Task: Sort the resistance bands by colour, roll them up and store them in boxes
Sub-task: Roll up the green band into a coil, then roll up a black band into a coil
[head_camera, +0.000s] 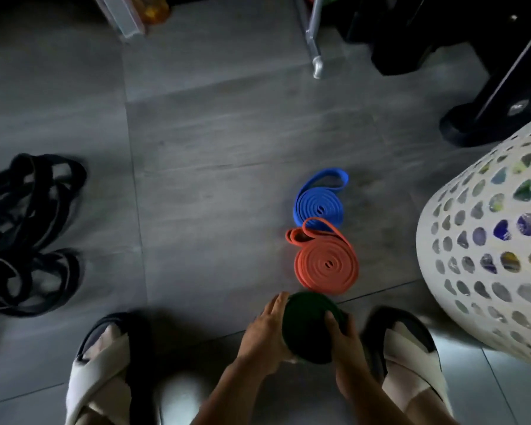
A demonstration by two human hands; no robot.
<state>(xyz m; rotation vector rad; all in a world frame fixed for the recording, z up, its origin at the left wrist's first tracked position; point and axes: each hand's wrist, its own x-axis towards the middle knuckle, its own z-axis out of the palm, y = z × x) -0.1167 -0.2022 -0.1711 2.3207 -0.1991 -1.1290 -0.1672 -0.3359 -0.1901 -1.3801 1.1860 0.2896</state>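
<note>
Green roll sitting between both grips. Left hand curling round its left edge, right hand clasping its right edge, thumb lying on top. Forearms reaching forward between feet. Orange roll lying just beyond, blue roll behind it, both on floor.

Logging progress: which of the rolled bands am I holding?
The dark green roll, gripped by left hand and right hand; orange roll and blue roll lie on the floor.
</note>
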